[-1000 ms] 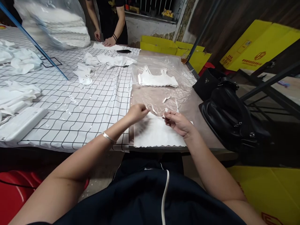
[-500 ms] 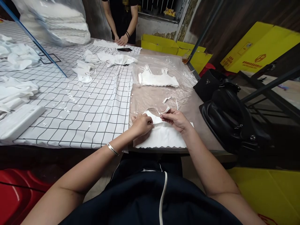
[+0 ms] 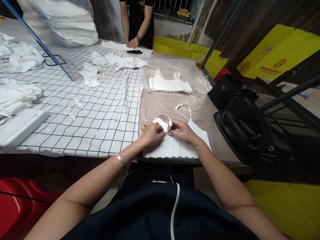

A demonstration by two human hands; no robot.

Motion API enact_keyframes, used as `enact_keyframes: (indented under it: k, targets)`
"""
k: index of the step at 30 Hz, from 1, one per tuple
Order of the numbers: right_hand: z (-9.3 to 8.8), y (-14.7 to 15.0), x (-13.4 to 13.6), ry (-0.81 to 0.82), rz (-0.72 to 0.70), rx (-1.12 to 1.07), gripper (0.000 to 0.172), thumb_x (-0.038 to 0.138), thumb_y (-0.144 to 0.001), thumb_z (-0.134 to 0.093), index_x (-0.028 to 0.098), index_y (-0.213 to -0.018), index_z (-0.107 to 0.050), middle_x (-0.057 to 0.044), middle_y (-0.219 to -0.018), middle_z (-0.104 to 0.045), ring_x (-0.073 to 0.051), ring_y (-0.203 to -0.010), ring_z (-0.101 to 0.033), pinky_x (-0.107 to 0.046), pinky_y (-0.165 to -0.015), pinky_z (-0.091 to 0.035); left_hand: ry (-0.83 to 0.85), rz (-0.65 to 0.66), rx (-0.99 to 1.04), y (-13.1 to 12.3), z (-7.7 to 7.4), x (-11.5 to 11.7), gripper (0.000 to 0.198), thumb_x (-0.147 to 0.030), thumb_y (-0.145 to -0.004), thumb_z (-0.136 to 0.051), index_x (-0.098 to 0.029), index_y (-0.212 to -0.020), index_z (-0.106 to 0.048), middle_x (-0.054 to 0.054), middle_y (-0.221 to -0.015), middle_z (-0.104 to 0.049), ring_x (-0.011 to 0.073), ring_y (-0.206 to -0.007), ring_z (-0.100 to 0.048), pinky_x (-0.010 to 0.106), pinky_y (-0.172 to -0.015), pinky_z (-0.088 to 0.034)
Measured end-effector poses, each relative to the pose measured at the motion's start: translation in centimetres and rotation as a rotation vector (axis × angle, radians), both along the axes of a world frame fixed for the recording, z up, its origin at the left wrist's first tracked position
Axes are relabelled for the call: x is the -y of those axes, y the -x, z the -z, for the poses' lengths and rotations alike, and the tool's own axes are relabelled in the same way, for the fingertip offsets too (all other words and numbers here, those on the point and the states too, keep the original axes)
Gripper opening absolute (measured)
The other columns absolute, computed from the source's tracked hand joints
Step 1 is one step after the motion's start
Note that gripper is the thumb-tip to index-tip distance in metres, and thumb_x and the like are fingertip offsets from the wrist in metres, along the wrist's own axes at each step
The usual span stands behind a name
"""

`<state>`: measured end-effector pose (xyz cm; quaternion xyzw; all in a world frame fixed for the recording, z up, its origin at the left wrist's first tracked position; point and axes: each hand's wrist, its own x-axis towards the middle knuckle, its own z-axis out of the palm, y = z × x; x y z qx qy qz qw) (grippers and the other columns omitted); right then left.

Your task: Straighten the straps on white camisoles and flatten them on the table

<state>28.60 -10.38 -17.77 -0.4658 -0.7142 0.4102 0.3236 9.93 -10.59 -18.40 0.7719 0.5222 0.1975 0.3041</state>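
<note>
A white strappy bra top [image 3: 178, 146] with a scalloped hem lies flat at the table's front edge. My left hand [image 3: 152, 134], a silver bangle on its wrist, pinches the garment's upper edge. My right hand [image 3: 183, 131] is closed on a thin white strap [image 3: 170, 124], its fingertips close to the left ones at the neckline. The other strap [image 3: 190, 111] lies loose beyond my right hand. Past it, a stack of similar white bra tops [image 3: 171, 85] rests on clear plastic sheeting. My fingertips hide the exact spot where strap and fabric meet.
A black handbag [image 3: 245, 126] stands at the table's right side. Left is a grid-patterned cloth [image 3: 107, 110] with white scraps, garment heaps [image 3: 20, 95] and a white box [image 3: 23, 130]. Across the table, a co-worker's hands [image 3: 132, 44] rest on white fabric near a phone [image 3: 134, 52].
My right hand has lowered and moved left with the strap, bringing it down to the neckline beside my left hand. The garment's right side now shows more.
</note>
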Motion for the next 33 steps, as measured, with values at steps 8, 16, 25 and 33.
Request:
enact_keyframes:
  k: [8,16,25,33]
  targets:
    - [0.2,0.0,-0.2,-0.026,0.003,0.039,0.007,0.023,-0.072,-0.062,0.019,-0.078,-0.06,0.001,-0.076,-0.063,-0.014,-0.073,-0.06,-0.029,-0.075,-0.047,0.006,0.019,0.017,0.1,0.0,-0.1,0.015,-0.028,-0.082,-0.065,-0.016,-0.073,-0.069,0.007,-0.091,-0.07,0.0274,-0.102,-0.053,0.046,-0.093,-0.029]
    - [0.2,0.6,0.1,-0.006,-0.013,0.034,0.007,0.024,-0.072,-0.063,0.019,-0.078,-0.061,0.001,-0.076,-0.065,-0.014,-0.073,-0.061,-0.029,-0.074,-0.047,0.014,0.022,0.007,0.0,0.3,-0.3,0.018,-0.029,-0.082,-0.066,-0.016,-0.07,-0.066,0.006,-0.089,-0.07,0.0272,-0.1,-0.053,0.047,-0.092,-0.028]
    - [-0.1,1.9,-0.1,0.264,0.143,-0.222,0.015,0.021,-0.064,-0.071,0.018,-0.078,-0.065,0.002,-0.075,-0.065,-0.015,-0.075,-0.06,-0.03,-0.077,-0.047,-0.323,-0.015,-0.196,0.3,0.1,2.1,0.019,-0.023,-0.086,-0.061,-0.014,-0.102,-0.067,0.014,-0.112,-0.065,0.0316,-0.11,-0.054,0.054,-0.1,-0.03]
    - [-4.4,3.6,-7.9,0.755,0.27,-0.588,0.01,0.009,-0.085,-0.059,0.015,-0.078,-0.064,-0.004,-0.073,-0.068,-0.013,-0.072,-0.062,-0.028,-0.077,-0.053,-0.606,0.493,-0.331,1.9,4.0,7.4,0.069,-0.063,-0.091,-0.047,-0.017,-0.143,-0.045,0.012,-0.152,-0.044,0.0323,-0.14,-0.037,0.049,-0.115,-0.02]
